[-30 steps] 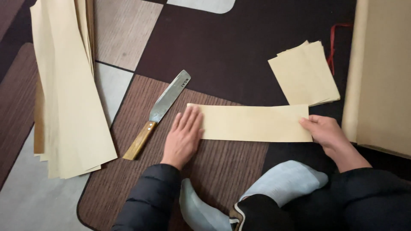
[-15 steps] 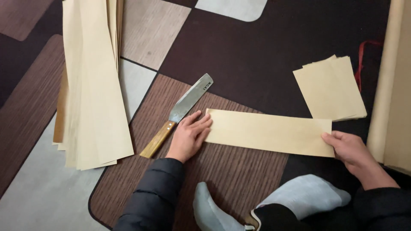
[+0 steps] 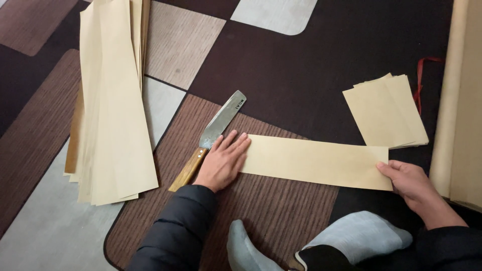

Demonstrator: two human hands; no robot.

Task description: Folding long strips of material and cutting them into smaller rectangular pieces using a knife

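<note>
A long strip of tan paper [image 3: 316, 161] lies flat on the patterned carpet [image 3: 311, 65], near its lower edge, partly on the striped brown panel and partly on the dark panel. The left hand [image 3: 223, 161] lies flat and open on the strip's left end, fingers extended, pressing it to the carpet. The right hand [image 3: 412, 183] pinches the strip's lower right corner between thumb and fingers. A broad knife with a wooden handle [image 3: 213, 136] rests just beside the left hand, its blade pointing toward the carpet's far edge; neither hand grips it. A small stack of cut sheets [image 3: 386, 110] sits just beyond the strip's right end. A pile of long strips [image 3: 113, 105] lies toward the left edge, and a large folded sheet [image 3: 459, 100] runs along the right edge. To handle the strip well, judged from this layout: keep the left palm flat for even pressure, hold the right end taut without creasing, and keep fingers away from the blade edge.
</note>
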